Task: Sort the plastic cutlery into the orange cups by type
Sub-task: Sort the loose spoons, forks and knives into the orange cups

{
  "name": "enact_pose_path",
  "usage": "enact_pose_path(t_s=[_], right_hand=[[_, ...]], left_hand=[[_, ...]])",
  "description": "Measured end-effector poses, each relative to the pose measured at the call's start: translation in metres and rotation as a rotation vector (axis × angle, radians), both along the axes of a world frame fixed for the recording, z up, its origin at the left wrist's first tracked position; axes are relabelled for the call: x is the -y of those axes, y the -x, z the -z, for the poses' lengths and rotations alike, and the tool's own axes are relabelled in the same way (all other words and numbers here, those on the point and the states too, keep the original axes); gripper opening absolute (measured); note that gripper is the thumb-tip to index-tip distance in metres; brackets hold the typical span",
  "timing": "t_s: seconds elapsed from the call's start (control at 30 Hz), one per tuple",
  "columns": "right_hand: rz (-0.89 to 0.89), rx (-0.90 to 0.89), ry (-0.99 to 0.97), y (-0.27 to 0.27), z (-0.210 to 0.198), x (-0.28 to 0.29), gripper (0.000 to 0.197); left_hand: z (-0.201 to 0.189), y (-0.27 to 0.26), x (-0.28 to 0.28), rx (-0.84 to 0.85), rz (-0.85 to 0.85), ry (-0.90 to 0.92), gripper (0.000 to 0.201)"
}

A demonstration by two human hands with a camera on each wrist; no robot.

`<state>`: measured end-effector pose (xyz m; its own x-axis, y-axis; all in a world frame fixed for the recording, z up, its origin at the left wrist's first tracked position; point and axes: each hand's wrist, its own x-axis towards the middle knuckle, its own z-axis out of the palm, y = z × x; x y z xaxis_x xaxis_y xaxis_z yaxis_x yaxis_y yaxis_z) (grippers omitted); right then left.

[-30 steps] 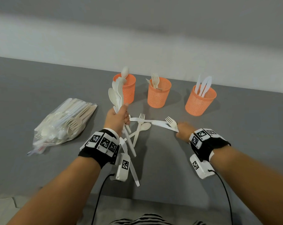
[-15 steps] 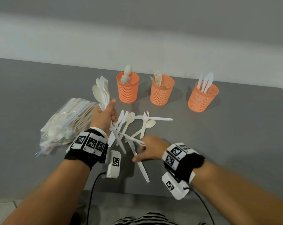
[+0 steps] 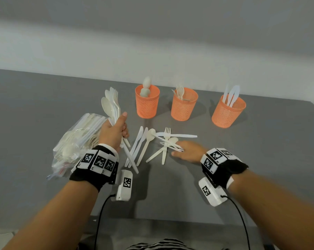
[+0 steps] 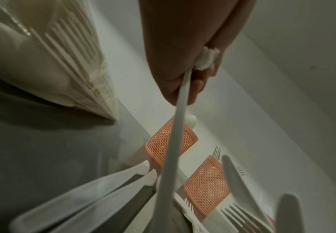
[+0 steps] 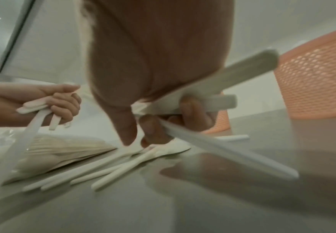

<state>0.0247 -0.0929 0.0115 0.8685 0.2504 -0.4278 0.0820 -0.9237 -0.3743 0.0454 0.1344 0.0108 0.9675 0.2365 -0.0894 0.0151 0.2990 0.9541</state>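
Observation:
Three orange mesh cups stand in a row at the back: one with spoons (image 3: 147,103), one with forks (image 3: 184,105), one with knives (image 3: 228,112). My left hand (image 3: 122,127) grips an upright bundle of white cutlery (image 3: 111,103), spoons and a fork, left of the spoon cup; the left wrist view shows the fingers (image 4: 199,83) curled round the handles. My right hand (image 3: 179,150) hovers low over the loose pile (image 3: 147,143) and pinches a few white pieces (image 3: 170,144). In the right wrist view its fingers (image 5: 189,110) wrap several handles (image 5: 219,88).
A clear plastic bag of more cutlery (image 3: 76,141) lies left of my left hand. Loose knives, a spoon and a fork are spread on the grey table (image 3: 260,159) between my hands. The table's near edge runs just below my wrists.
My left hand carried its bundle left, away from the spoon cup. My right hand pulled back from the pile's right side towards me and now holds a few white pieces.

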Motion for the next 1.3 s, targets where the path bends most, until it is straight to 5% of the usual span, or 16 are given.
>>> enact_pose_path(t_s=[0.13, 0.3, 0.4, 0.6, 0.77, 1.0, 1.13, 1.3], right_hand=[[0.141, 0.151, 0.143, -0.017, 0.008, -0.018, 0.035], [0.277, 0.131, 0.048, -0.022, 0.02, -0.042, 0.031], [0.285, 0.078, 0.082, -0.027, 0.019, -0.045, 0.017], [0.233, -0.102, 0.06, -0.03, 0.006, -0.029, 0.024], [0.288, -0.392, -0.269, -0.02, -0.021, 0.001, 0.018], [0.501, -0.277, -0.865, -0.005, -0.031, 0.025, 0.019], [0.441, -0.261, -1.122, 0.0, -0.038, 0.024, 0.018], [0.359, -0.32, -1.239, 0.0, -0.041, 0.035, 0.032]], left_hand=[[-0.001, 0.003, 0.005, -0.001, 0.033, -0.051, 0.032], [0.005, 0.006, 0.011, -0.012, 0.098, -0.062, 0.027], [0.008, 0.006, 0.012, -0.014, 0.121, -0.055, 0.027], [0.01, 0.001, 0.019, -0.035, 0.168, -0.027, 0.03], [0.012, -0.003, 0.035, -0.059, 0.213, -0.023, 0.027], [0.011, -0.004, 0.083, -0.061, 0.313, -0.074, 0.036], [0.004, -0.003, 0.112, -0.037, 0.416, -0.087, 0.024], [-0.003, -0.017, 0.134, -0.169, 0.646, 0.087, 0.06]])
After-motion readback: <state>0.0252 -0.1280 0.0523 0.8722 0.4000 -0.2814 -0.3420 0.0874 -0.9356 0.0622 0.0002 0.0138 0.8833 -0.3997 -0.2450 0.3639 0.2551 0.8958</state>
